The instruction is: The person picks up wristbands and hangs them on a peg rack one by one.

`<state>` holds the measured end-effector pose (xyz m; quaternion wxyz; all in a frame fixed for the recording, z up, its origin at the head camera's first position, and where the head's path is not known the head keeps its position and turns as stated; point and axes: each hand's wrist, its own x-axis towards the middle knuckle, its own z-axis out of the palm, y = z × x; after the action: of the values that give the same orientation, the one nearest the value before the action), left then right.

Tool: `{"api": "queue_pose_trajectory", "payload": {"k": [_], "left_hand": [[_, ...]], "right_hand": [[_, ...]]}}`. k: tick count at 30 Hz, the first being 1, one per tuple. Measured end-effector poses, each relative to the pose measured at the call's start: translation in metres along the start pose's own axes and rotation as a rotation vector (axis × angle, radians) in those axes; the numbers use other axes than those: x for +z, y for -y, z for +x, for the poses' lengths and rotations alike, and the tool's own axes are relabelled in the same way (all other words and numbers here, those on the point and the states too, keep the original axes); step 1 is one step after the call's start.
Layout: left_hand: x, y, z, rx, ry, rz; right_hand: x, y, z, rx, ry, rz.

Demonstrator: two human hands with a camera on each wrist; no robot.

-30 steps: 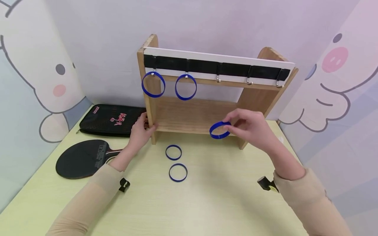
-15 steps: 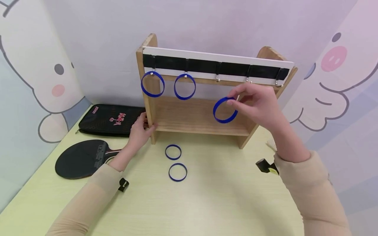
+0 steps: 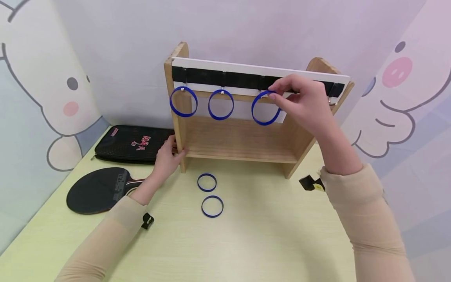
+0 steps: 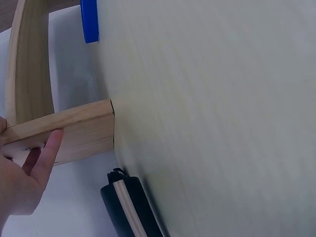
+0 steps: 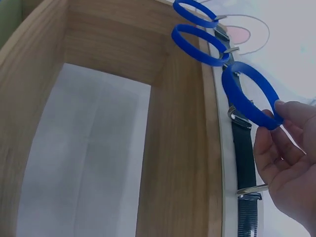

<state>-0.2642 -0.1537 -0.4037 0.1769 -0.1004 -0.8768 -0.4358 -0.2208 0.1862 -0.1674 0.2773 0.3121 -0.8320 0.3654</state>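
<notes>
My right hand (image 3: 304,103) pinches a blue wristband (image 3: 263,124) between thumb and fingers, in front of the hook strip's middle hook. In the right wrist view, that wristband (image 5: 237,96) overlaps the hook; whether it is around the hook I cannot tell. Two more wristbands, a left one (image 3: 183,115) and its neighbour (image 3: 220,118), hang from the first two hooks. My left hand (image 3: 167,158) holds the left side panel of the wooden shelf (image 3: 239,137) low down. One of its fingers (image 4: 48,153) lies along the panel in the left wrist view.
Two blue wristbands, one nearer the shelf (image 3: 207,190) and one nearer me (image 3: 212,216), lie on the table (image 3: 253,243). A black table tennis bat (image 3: 96,190) and a black zipped case (image 3: 123,141) lie left of the shelf. Walls stand behind and beside it.
My right hand has raised the wristband from the lower board's height to the hook strip, turning it from nearly flat to upright. My left hand has stayed at the side panel.
</notes>
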Motion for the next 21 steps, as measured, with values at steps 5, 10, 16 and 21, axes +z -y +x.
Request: {"api": "queue_pose_trajectory", "payload": {"k": [5, 10, 16, 21], "left_hand": [[-0.001, -0.001, 0.0, 0.009, -0.003, -0.003], [0.0, 0.0, 0.0, 0.019, -0.013, -0.001], [0.0, 0.001, 0.0, 0.034, -0.014, 0.002], [-0.001, 0.0, -0.001, 0.036, -0.021, -0.001]], "right_hand": [[0.003, -0.003, 0.007, -0.049, 0.0, -0.071], [0.006, -0.011, 0.012, -0.062, 0.014, -0.112], [0.011, -0.016, 0.011, -0.12, 0.004, -0.179], [0.015, -0.019, 0.011, -0.203, -0.008, -0.214]]}}
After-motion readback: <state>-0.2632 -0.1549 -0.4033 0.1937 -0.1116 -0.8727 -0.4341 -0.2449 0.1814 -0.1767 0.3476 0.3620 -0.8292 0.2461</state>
